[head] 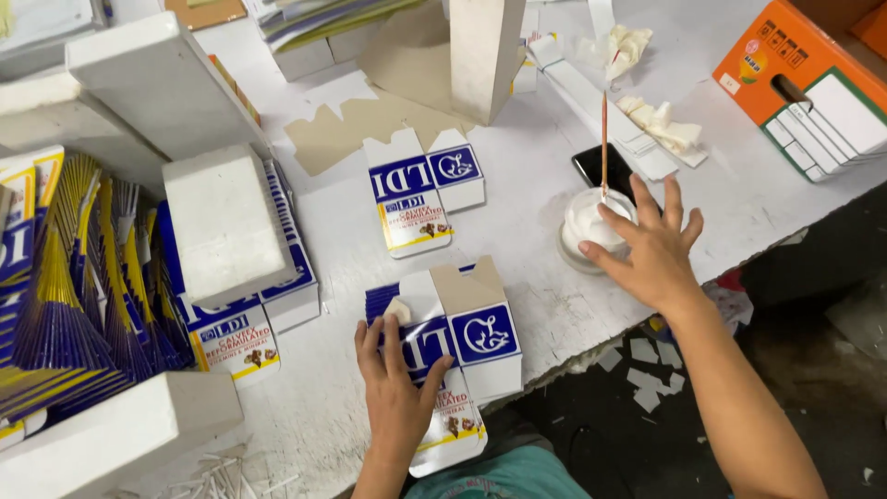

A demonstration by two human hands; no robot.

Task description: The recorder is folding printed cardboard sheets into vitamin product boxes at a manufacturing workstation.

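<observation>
White bench (591, 305) is carrying a flat blue-white carton stack (453, 342) at its near edge | left hand (395, 388) is pressing it flat, grip spread, holding nothing | right hand (651, 249) is steadying white glue pot (587, 226) with thin stick (604, 139), grip wide around it

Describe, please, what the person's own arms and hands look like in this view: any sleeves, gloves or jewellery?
Both arms are bare as far as the view shows, with no sleeve in sight. The left hand and the right hand wear no gloves, and no ring, watch or bracelet shows on the fingers or wrists. Between the arms at the bottom edge, a bit of teal garment shows.
</observation>
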